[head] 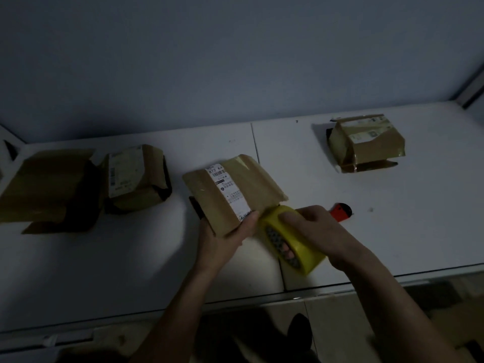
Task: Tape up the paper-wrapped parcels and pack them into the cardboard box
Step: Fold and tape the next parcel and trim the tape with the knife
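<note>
Left hand [222, 231] grips the near edge of the centre parcel [230, 189], thumb on top by the white label, fingers curled under. The parcel is tilted up off the white table [131, 258]. Right hand [314, 229] is closed round a yellow tape roll [290, 239], fingers through its core, roll touching the parcel's right near corner. Orange cutter [340, 209] just behind the right hand, partly hidden. Open cardboard box [49, 187] far left of the left hand, second parcel [136, 176] just beside it. Third parcel [366, 142] well beyond the right hand, to its right.
</note>
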